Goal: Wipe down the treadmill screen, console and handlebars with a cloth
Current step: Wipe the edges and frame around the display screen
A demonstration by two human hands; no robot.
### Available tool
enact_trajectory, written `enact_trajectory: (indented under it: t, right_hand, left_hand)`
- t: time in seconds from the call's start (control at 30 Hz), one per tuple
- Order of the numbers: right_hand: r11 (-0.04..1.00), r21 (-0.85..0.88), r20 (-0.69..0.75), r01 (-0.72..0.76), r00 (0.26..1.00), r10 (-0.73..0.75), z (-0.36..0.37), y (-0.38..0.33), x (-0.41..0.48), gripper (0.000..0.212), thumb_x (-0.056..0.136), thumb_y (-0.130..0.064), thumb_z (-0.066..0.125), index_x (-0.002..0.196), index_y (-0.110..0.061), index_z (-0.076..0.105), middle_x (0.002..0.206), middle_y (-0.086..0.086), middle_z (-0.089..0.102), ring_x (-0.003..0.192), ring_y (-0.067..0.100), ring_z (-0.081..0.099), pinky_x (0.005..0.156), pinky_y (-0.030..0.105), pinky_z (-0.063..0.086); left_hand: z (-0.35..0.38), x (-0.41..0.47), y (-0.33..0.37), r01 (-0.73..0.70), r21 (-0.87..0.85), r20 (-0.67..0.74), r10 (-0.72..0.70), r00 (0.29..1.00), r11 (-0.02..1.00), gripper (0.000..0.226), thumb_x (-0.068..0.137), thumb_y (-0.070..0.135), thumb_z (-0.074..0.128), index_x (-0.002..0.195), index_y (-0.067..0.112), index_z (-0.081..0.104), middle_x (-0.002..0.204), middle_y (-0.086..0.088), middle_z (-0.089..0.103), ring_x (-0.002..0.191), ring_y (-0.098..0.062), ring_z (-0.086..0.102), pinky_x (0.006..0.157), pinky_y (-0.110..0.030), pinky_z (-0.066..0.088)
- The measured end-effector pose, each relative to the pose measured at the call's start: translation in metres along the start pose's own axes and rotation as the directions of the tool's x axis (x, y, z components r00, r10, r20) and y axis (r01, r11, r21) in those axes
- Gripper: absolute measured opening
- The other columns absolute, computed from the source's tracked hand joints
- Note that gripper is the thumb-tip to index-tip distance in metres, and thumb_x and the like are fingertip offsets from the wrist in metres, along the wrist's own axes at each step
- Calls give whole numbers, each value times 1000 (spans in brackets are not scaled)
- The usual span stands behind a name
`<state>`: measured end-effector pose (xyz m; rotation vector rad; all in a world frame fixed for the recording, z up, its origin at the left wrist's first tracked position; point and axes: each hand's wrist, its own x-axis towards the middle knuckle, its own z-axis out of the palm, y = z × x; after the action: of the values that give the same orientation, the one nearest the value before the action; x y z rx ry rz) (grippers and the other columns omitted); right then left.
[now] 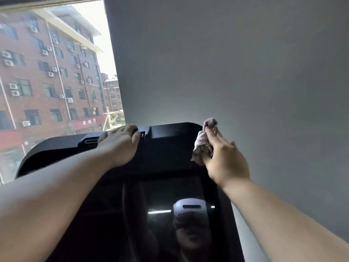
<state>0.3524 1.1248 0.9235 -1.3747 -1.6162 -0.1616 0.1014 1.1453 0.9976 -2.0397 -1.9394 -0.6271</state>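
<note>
Cloth [204, 140] is what I check first: a crumpled, pale patterned wad at the top right corner of the treadmill's console [170, 133], grasped by the right hand [224, 159]. That hand's fingers [211, 137] close on the wad from the right, and the thumb lies clear on the outer side. Part of the fabric is hidden under the hand, so I cannot tell how much of it touches the black casing.

The left hand [119, 144] rests palm down on the console's top edge, left of centre. Its fingers [126, 129] are released and laid flat across the edge. Their tips reach the far rim, and anything beyond that is out of my sight.

Both forearms come in from the bottom corners and cover the console's lower sides. Below the hands, the dark screen [160, 195] is cut off by the bottom of the view. Its glass gives only a dim reflection of a white headset [189, 207] above a blurred figure.

Behind the console a plain grey wall [245, 53] fills the right. On the left, a window [105, 53] shows a brick building [47, 82], soft with blur.
</note>
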Motion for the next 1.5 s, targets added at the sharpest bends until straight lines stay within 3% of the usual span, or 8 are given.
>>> enact_trajectory:
  t: [0.23,0.4,0.53,0.8,0.97,1.23,1.33,1.5]
  right_hand:
    - [997,68,-128,30,991,-21,12,0,-24,59,93,-21,57,147,-24,36,155,-6,30,137,12,39,109,30,29]
    - [994,80,178,80,980,-93,-8,-8,42,63,88,-17,55,145,-37,36,155,-13,29,135,18,42,108,30,37]
    - [994,110,420,-13,907,-35,-23,-14,79,63,72,-55,74,130,-42,53,130,-10,60,121,15,55,99,30,43]
    - [906,330,202,-266,957,208,9,-1,84,41,92,-51,51,96,-14,69,104,13,70,103,32,61,76,29,42]
    - [840,441,165,-317,948,271,5,29,32,40,95,-57,41,78,-29,64,75,-13,65,76,9,60,60,21,37]
    - [706,655,176,-272,962,207,14,42,26,34,95,-48,50,70,-25,55,65,-12,60,62,4,57,67,28,46]
    - [783,592,145,-194,980,133,19,29,81,19,91,-37,55,102,-24,62,98,0,69,93,21,66,87,42,53]
    - [908,408,311,-94,949,-42,20,0,127,36,82,-58,62,86,-23,71,96,-2,71,96,18,63,88,29,47]
  left_hand:
    - [-11,-10,54,-255,6,61,254,965,967,46,103,38,22,149,36,25,158,13,20,145,-13,18,117,-32,14]
    - [-8,-11,66,-242,100,132,228,965,965,54,101,49,23,152,37,12,160,15,8,146,-14,10,116,-28,10]
    - [-4,-13,67,-240,145,133,222,966,960,59,99,52,25,152,36,7,160,14,6,146,-14,7,119,-32,8]
    - [13,-13,85,-215,363,46,212,976,907,71,90,68,31,147,47,-8,149,3,20,135,-23,20,107,-50,29]
    - [17,-11,85,-188,346,6,198,980,919,70,89,68,32,146,49,-4,148,2,22,136,-25,21,108,-54,26]
    - [28,-15,100,-106,380,-26,125,992,919,76,88,71,26,148,40,-10,153,-5,14,140,-28,14,109,-59,21]
    - [28,-14,99,-105,399,-28,127,992,911,76,88,71,24,147,39,-12,155,-6,11,141,-28,13,109,-59,21]
    - [32,-15,101,-99,414,-30,122,992,905,75,89,70,21,146,39,-16,155,-5,7,141,-28,10,110,-61,18]
